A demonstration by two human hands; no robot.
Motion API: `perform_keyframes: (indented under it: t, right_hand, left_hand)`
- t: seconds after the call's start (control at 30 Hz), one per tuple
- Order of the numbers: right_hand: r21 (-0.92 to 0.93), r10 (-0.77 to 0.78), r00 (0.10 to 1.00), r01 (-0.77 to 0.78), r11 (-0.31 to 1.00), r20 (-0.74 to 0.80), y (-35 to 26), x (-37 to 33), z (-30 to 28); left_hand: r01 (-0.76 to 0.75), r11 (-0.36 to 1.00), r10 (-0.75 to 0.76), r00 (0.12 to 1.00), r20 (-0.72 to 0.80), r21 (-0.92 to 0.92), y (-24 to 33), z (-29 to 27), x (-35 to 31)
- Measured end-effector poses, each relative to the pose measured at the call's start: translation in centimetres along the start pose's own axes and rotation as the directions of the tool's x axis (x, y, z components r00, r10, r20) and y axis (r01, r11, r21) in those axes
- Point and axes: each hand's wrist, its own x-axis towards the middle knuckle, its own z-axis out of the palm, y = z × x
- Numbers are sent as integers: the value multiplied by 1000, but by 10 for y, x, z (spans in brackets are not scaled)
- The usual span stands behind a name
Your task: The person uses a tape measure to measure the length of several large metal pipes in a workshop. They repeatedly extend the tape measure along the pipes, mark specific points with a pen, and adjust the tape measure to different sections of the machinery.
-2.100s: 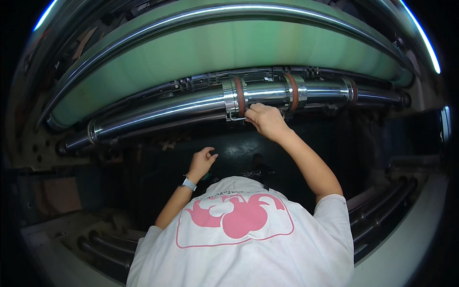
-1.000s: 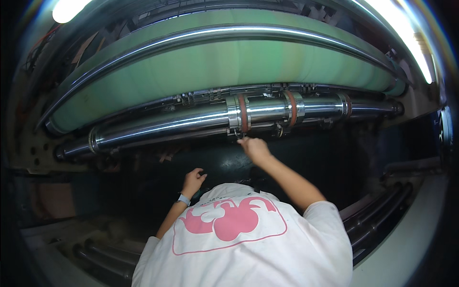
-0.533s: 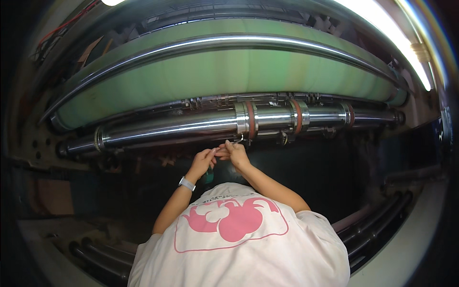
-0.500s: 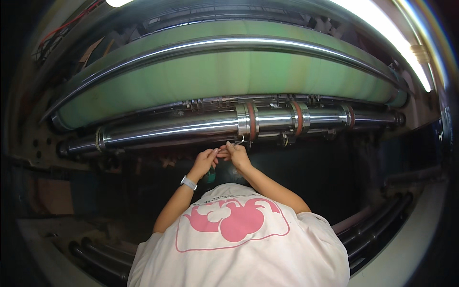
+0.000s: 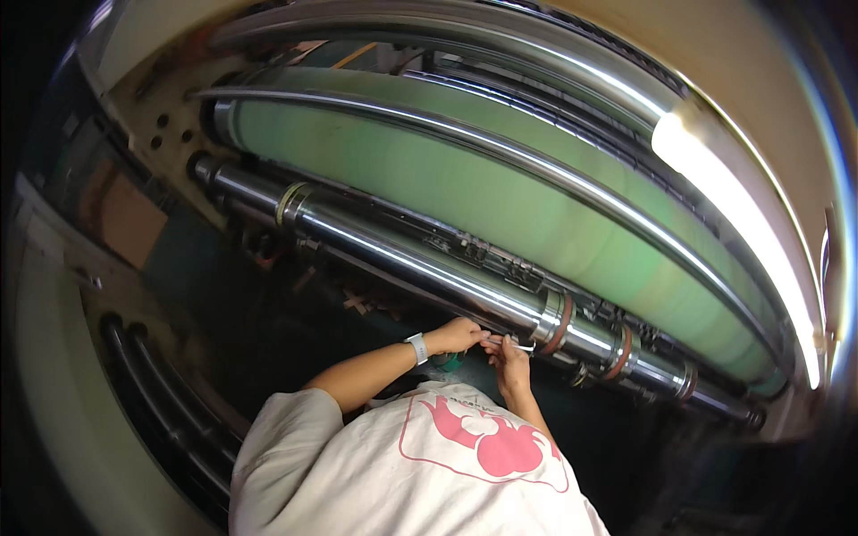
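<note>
Just below the long shiny metal shaft [image 5: 420,271], my two hands meet with fingertips close together. My left hand [image 5: 458,336], with a watch [image 5: 416,348] on its wrist, is closed in a pinch at one end of a thin metal hex key [image 5: 521,347]. My right hand [image 5: 511,364] grips the same key, its bent light end pointing toward a metal collar [image 5: 551,314] on the shaft. Fingers partly cover the key. A small green object [image 5: 449,361] shows below my left hand; what it is I cannot tell.
Behind the shaft lies a wide green roller [image 5: 429,170] with a chrome bar [image 5: 465,134] across it. Further collars with reddish rings [image 5: 621,353] sit along the shaft. A bright tube lamp [image 5: 733,205] is at the right. Dark pipes [image 5: 161,393] run at lower left.
My view has tilted and swung left, so the machine now slants down to the right. Both hands stay together at the key, which has come slightly away from the collar.
</note>
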Motion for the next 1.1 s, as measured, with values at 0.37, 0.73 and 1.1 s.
perform_keyframes:
  t: [0.37,0.73,1.1]
  right_hand:
    - [-670,-47,929,298,680,366,30,-12,20]
    - [-665,117,656,743,78,746,105,104,225]
    - [-737,132,759,651,-181,638,218,231,333]
  left_hand:
    - [130,983,-138,989,-55,-128,-84,1,-29]
    - [149,665,-515,801,-305,-731,-222,-10,-158]
    - [82,684,-629,569,-529,-725,-319,-144,-195]
